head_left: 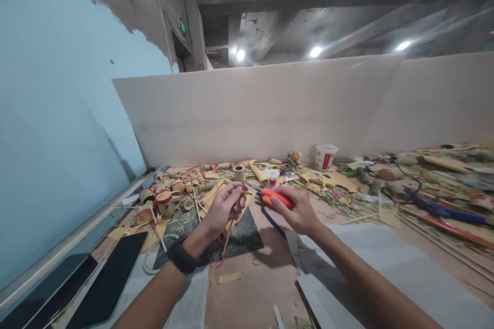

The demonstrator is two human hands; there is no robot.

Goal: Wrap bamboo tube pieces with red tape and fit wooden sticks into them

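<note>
My right hand (296, 206) is closed around an orange utility knife (278, 198), its blade pointing left toward my other hand. With fingers pinched together, my left hand (227, 205) holds a small, dark reddish piece (244, 188) near the blade tip. Whether blade and piece touch cannot be made out. Below my left hand lie a dark cutting mat (247, 239) and thin strips. A bamboo tube (239, 172) stands just behind the fingers, and a white spool with red thread (272, 177) is behind the knife.
Small bamboo drums (165, 204) and pieces crowd the left. A paper cup (326, 158) stands by the back panel (270, 113). Blue glue gun (443, 208) and sticks lie right. A black phone (110, 277) and paper sheets (370, 252) are nearer.
</note>
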